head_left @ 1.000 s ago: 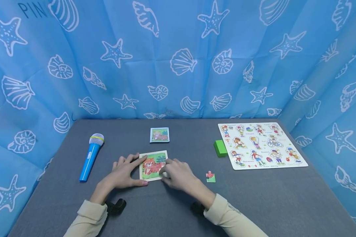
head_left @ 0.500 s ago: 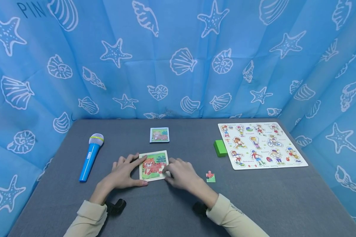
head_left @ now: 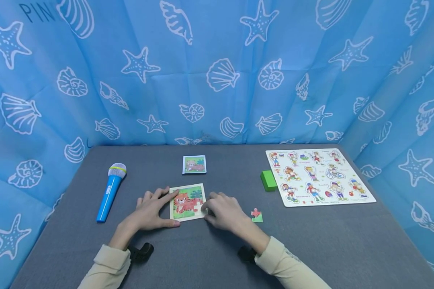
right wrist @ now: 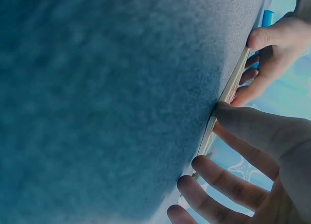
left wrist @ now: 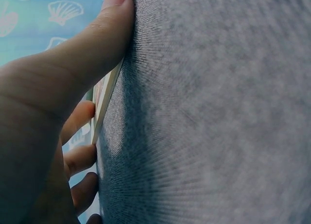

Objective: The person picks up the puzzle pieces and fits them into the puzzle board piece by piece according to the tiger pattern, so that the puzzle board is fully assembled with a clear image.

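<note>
A small square jigsaw puzzle (head_left: 186,200) of a red tiger lies in a pale frame, with a white, piece-shaped gap towards its lower right. My left hand (head_left: 148,210) rests at its left side, index finger reaching onto the upper left and thumb by the lower-left corner. At the right edge is my right hand (head_left: 226,212), thumb against the frame in the right wrist view and index finger by the gap. No piece shows between these fingers, though the fingertips are partly hidden. A loose red and green puzzle piece (head_left: 256,215) lies right of that hand.
Behind the puzzle lies a small picture card (head_left: 194,164) with a similar animal scene. A blue toy microphone (head_left: 111,192) is at the left. To the right are a green block (head_left: 269,181) and a white peg-puzzle board (head_left: 320,178) with several figures. A blue curtain (head_left: 217,100) hangs behind.
My right hand has slid a little to the right, off the puzzle's lower-right part, and the white gap has come into view. My left hand and the loose piece have stayed put.
</note>
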